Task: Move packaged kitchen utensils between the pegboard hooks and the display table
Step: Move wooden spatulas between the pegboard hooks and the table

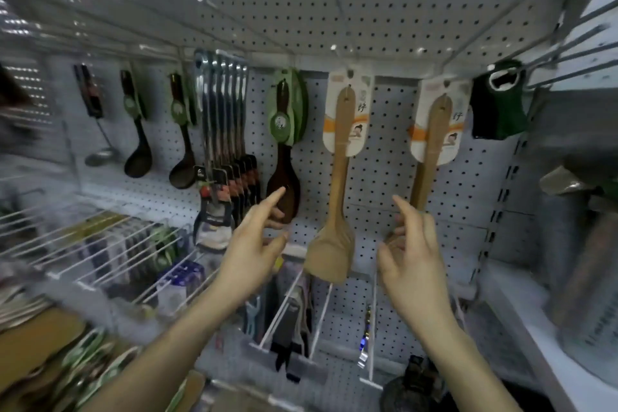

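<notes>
A white pegboard (384,177) carries packaged utensils on hooks. A wooden spatula on a white card (339,177) hangs in the middle, and a second wooden spatula (431,144) hangs to its right. A dark spoon with a green card (284,150) hangs left of them. My left hand (254,244) is raised just below the dark spoon, index finger stretched toward it, holding nothing. My right hand (406,251) is up in front of the second spatula's lower end, fingers loosely spread, and covers that spatula's blade. Neither hand grips anything.
Black ladles (137,130) and a row of packaged knives (227,130) hang further left. A dark green item (498,104) hangs at the right. White wire racks (100,244) hold boxed goods at lower left. Divided bins (301,321) below hold more utensils.
</notes>
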A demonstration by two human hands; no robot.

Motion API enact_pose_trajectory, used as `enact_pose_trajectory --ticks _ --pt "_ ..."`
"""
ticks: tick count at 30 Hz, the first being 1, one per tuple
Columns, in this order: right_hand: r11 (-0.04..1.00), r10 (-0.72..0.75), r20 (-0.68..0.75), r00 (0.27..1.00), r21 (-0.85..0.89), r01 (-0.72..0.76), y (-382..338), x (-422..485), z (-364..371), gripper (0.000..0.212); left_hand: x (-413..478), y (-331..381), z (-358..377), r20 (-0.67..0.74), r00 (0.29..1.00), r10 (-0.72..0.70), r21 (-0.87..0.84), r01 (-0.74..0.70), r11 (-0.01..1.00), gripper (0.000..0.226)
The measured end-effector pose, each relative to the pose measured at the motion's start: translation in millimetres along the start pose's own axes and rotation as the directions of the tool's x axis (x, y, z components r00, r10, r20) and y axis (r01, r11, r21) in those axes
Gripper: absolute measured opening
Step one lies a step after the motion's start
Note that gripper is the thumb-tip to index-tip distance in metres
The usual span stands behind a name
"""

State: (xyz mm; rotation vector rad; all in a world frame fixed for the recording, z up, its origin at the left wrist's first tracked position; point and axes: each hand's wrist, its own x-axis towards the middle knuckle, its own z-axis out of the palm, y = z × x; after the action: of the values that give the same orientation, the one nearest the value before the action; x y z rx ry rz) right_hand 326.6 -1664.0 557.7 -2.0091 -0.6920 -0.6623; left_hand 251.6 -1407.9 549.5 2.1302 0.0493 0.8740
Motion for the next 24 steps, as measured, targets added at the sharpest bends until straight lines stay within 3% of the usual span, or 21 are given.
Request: enact_pose_trajectory --ticks 3,5,8,11,17,24 --pt "0.988 -0.157 0.178 0.971 0.018 0.156 -38 -30 44 0.064 -63 -18 -41 -0.045 0.995 -0.085 0.212 0.093 0.973 0.065" --pt "0.967 -0.248 0.301 0.921 0.026 0.253 -66 -49 82 0.060 -104 -30 -73 -0.069 0.988 -0.135 0.404 0.152 0.902 0.060" --pt "0.920 -0.380 0.427 0.821 0.084 0.383 -115 -81 143 0.056 -165 -45 -126 -0.168 0.959 -0.230 0.650 0.283 0.706 0.060" --pt "0.867 -0.490 0.486 0.723 0.185 0.463 -173 -121 197 0.056 -223 -55 -184 -0.296 0.911 -0.286 0.769 0.405 0.494 0.063" --pt "0.811 -0.579 0.570 0.582 0.330 0.484 -288 -223 293 0.061 -341 -80 -295 -0.504 0.792 -0.344 0.771 0.593 0.235 0.061" --pt "0.823 -0.558 0.688 0.464 0.385 0.419 -408 -337 386 0.065 -451 -125 -420 -0.576 0.681 -0.452 0.736 0.673 0.075 0.065"
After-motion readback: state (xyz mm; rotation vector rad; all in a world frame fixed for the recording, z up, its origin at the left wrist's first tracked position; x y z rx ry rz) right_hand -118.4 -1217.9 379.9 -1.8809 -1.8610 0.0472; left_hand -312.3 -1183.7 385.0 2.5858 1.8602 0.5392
